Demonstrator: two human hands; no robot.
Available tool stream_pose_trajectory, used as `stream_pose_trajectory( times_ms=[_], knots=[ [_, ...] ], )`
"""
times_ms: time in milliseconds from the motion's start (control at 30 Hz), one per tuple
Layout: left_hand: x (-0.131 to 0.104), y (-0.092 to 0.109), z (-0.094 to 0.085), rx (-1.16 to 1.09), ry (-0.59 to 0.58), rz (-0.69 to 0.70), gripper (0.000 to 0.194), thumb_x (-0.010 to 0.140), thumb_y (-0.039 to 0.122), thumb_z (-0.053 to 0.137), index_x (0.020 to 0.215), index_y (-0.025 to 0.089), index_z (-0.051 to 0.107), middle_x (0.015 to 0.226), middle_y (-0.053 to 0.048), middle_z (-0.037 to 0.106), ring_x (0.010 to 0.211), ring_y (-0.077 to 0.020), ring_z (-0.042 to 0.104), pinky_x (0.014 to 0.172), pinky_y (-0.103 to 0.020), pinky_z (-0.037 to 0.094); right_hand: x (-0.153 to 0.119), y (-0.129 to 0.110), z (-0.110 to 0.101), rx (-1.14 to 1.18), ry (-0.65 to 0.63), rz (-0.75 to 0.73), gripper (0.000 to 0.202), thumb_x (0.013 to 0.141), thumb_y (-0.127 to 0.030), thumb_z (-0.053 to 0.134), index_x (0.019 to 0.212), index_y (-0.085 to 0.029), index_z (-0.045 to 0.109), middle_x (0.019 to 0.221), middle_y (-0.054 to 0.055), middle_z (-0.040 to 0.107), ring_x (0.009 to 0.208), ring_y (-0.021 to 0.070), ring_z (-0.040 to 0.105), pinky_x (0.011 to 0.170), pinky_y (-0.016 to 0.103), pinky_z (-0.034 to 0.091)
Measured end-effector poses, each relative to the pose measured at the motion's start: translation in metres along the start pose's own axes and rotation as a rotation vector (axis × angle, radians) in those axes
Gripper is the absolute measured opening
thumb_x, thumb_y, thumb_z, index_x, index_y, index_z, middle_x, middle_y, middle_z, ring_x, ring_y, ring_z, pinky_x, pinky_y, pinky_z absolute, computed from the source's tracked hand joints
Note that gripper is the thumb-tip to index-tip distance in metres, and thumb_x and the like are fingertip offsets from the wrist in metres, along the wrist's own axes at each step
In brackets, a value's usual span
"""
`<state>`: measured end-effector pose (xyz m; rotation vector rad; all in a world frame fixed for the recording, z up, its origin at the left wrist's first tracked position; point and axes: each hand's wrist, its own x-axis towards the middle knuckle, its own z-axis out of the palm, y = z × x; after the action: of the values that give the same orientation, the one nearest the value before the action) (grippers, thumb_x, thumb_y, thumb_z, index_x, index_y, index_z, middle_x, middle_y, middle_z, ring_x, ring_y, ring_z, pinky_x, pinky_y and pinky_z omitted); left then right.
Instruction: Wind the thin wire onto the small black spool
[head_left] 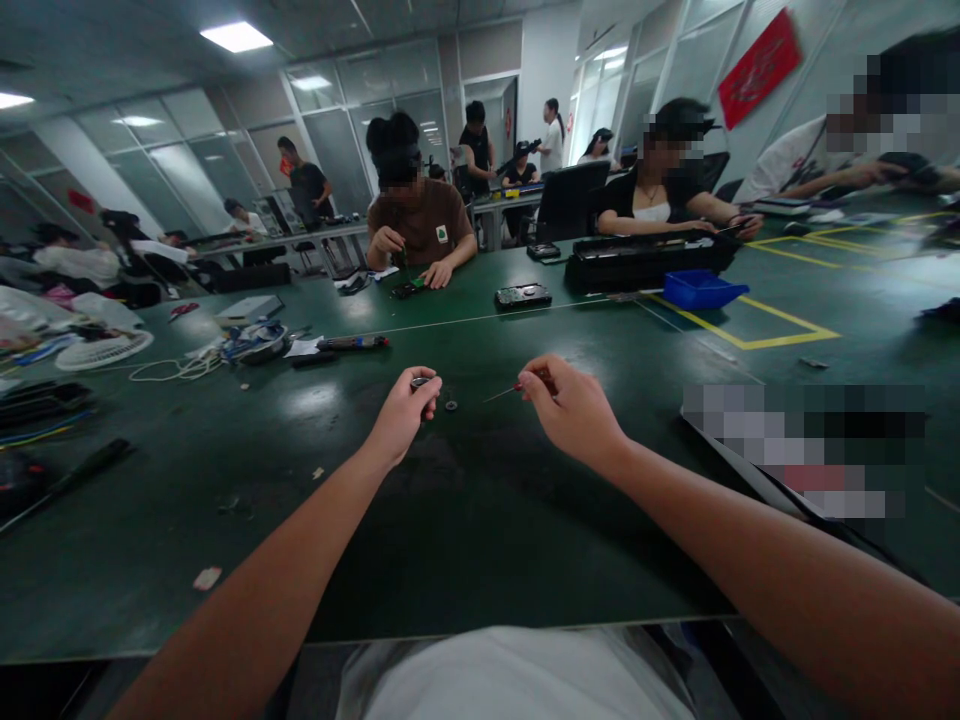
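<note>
Over the green table (450,560), my left hand (401,415) is closed, with thumb and fingers pinching a small dark round part (421,382) that has a shiny rim. Just right of those fingertips is a small round disc (451,406); whether it lies on the table or hangs by a thin wire I cannot tell. My right hand (570,405) grips a slim screwdriver (504,392) by its red end, most of the handle hidden in the fingers. Its thin metal shaft points left toward the disc, apart from it.
Ahead lie an opened device (523,296), a long black housing (649,262) and a blue tray (703,289). Tangled cables (251,342) and a pen-like tool (352,342) are left; a papered board (795,450) is right. A co-worker (420,215) sits opposite, handling a green circuit board.
</note>
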<state>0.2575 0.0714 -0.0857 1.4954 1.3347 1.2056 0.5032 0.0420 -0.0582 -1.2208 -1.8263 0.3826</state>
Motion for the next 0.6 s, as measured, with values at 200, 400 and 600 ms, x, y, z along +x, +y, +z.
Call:
stream_pose_trajectory(
  times_ms=[200, 400, 600],
  knots=[
    [0.002, 0.009, -0.007, 0.676, -0.087, 0.167, 0.025, 0.091, 0.045, 0.058, 0.101, 0.022, 0.065, 0.097, -0.007, 0.069, 0.088, -0.0239, 0.064, 0.08, -0.036, 0.049, 0.0, -0.001, 0.0, 0.006, -0.014, -0.008, 0.018, 0.097, -0.035, 0.048, 0.092, -0.022, 0.06, 0.076, 0.004, 0.069, 0.069, 0.0201, 0.064, 0.065, 0.033, 0.044],
    [0.019, -0.004, -0.001, 1.06, -0.331, 0.208, 0.04, 0.095, 0.045, 0.049, 0.124, 0.022, 0.064, 0.117, -0.015, 0.066, 0.104, -0.0325, 0.063, 0.087, -0.042, 0.049, 0.0, -0.001, -0.001, 0.007, -0.021, -0.012, 0.016, 0.097, -0.033, 0.049, 0.091, -0.023, 0.06, 0.076, 0.003, 0.069, 0.069, 0.0199, 0.064, 0.065, 0.032, 0.043],
    [0.027, -0.009, -0.006, 1.053, -0.402, 0.286, 0.029, 0.092, 0.04, 0.053, 0.104, 0.019, 0.069, 0.1, -0.012, 0.068, 0.092, -0.0268, 0.064, 0.082, -0.035, 0.048, 0.0, -0.003, -0.001, 0.003, -0.031, -0.011, 0.018, 0.097, -0.034, 0.048, 0.092, -0.021, 0.061, 0.075, 0.003, 0.068, 0.066, 0.0188, 0.062, 0.063, 0.032, 0.042]
  ],
)
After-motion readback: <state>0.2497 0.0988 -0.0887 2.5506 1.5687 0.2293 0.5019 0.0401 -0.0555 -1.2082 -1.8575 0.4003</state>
